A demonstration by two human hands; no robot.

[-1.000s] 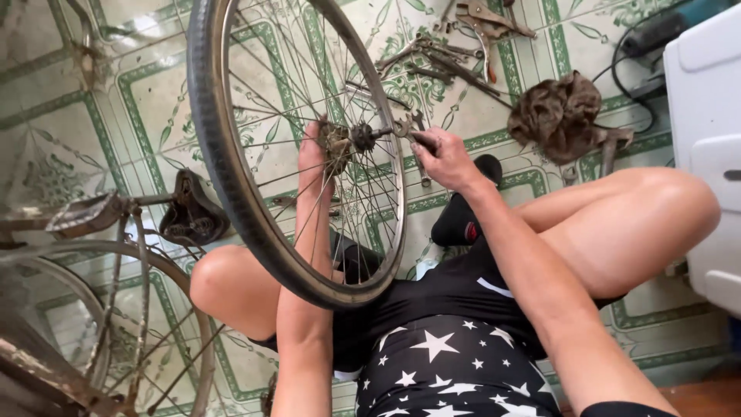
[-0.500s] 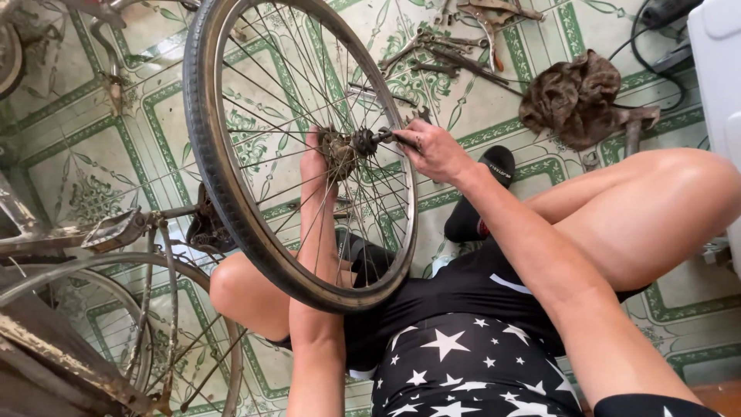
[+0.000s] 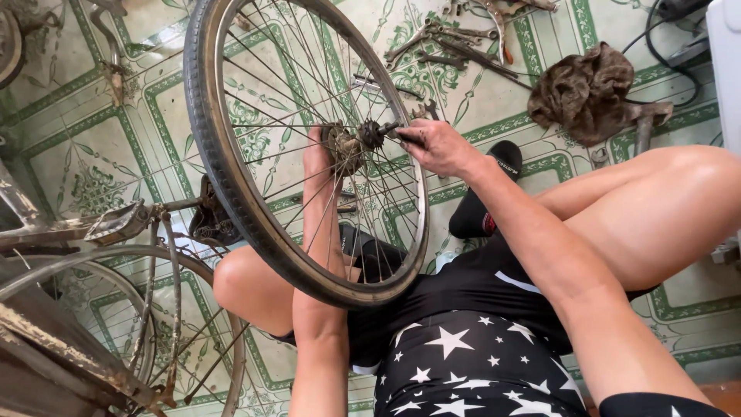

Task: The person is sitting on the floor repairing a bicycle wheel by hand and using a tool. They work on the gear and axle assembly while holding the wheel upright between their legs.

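A bicycle wheel [image 3: 231,185] with a worn black tyre and thin spokes stands upright between my knees. My left hand [image 3: 318,158] reaches through behind the spokes and grips the greasy hub [image 3: 343,145] from the far side. My right hand [image 3: 436,145] is closed on a slim dark tool [image 3: 401,136] set against the axle end [image 3: 377,133] on the near side of the hub. My bare legs frame the wheel, with black socks on my feet.
Several wrenches and metal tools [image 3: 455,42] lie on the green patterned tile floor. A dirty brown rag [image 3: 587,89] sits at the upper right near a white appliance [image 3: 725,69]. A rusty bicycle frame with a pedal [image 3: 116,224] and another wheel [image 3: 154,324] fills the left.
The view has shifted slightly, so the wheel sits a little further right and lower. Both hands stay at the hub; the right hand has turned slightly at the axle.
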